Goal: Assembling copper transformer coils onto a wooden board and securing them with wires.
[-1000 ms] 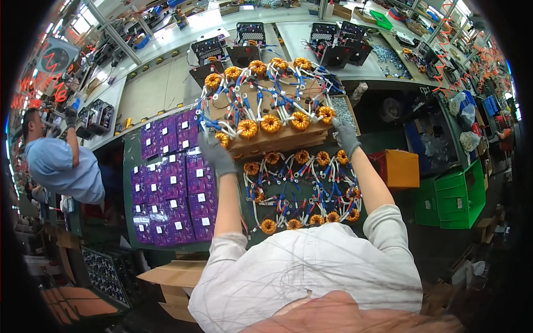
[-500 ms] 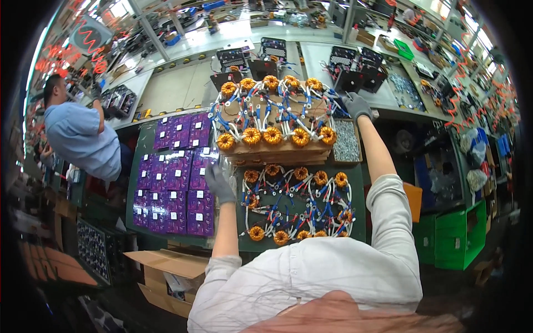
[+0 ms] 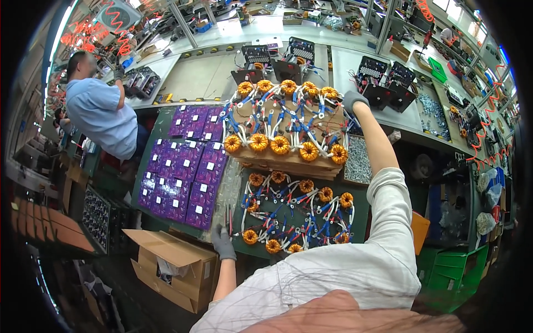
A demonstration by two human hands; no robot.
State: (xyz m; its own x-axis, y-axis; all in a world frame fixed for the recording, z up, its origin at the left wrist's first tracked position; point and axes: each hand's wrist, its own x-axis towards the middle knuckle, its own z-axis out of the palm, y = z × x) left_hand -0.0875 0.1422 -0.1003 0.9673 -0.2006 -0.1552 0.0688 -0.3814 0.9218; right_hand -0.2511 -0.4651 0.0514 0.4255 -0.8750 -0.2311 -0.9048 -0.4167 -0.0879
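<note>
At the far right corner of a stack of cardboard sheets [image 3: 288, 161], my right hand [image 3: 354, 101] in a grey glove is closed beside blue-sleeved cable ends; what it holds is hidden. Rows of copper-coloured ring coils [image 3: 280, 145] with white and blue leads lie on the stack. Down at the table's near edge, my gloved left hand [image 3: 224, 244] has its fingers loosely apart and nothing visible in them. It is beside a strip of clear plastic [image 3: 226, 194]. More ring coils [image 3: 306, 186] with leads lie on the green table in front of me.
Purple circuit boards [image 3: 189, 166] with white squares cover the table's left side. A tray of small metal parts [image 3: 358, 161] stands right of the stack. An open cardboard box [image 3: 172, 261] is below the near-left edge; green crates [image 3: 455, 272] stand right. Another person [image 3: 102, 108] works at far left.
My left hand has come back from beside the purple boards to the table's near edge. My right hand stays at the stack's far right corner, its fingers more closed. The view has shifted.
</note>
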